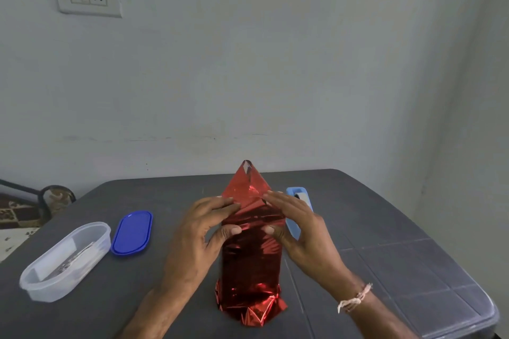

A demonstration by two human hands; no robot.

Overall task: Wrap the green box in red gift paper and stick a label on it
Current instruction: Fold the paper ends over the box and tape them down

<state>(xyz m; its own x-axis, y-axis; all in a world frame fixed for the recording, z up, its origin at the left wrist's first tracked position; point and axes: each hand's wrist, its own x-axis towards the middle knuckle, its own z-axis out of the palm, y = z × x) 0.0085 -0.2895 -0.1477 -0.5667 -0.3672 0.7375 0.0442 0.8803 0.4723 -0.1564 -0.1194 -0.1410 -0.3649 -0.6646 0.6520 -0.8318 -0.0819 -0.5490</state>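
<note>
Pale wall, dark bench (385, 215). Mid-bench lies the parcel, its green box hidden under red gift paper (252, 261). The left hand (201, 231) and right hand (303, 231) press the far-end folds, fingers straight, clamping nothing. If they let go untaped, I reckon the pointed flap (246, 181) springs open.

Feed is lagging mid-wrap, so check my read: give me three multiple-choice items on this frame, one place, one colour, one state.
1. Where is the tape dispenser relative to the wrapped box?
A) left
B) right, behind the right hand
C) in front
2. The loose lid is:
A) blue
B) green
C) white
3. The top flap is:
A) taped flat
B) standing in a point
C) torn off
Answers: 1 B, it shows past the right hand's fingers; 2 A, its surface is solid blue; 3 B, its tip points upward.
</note>
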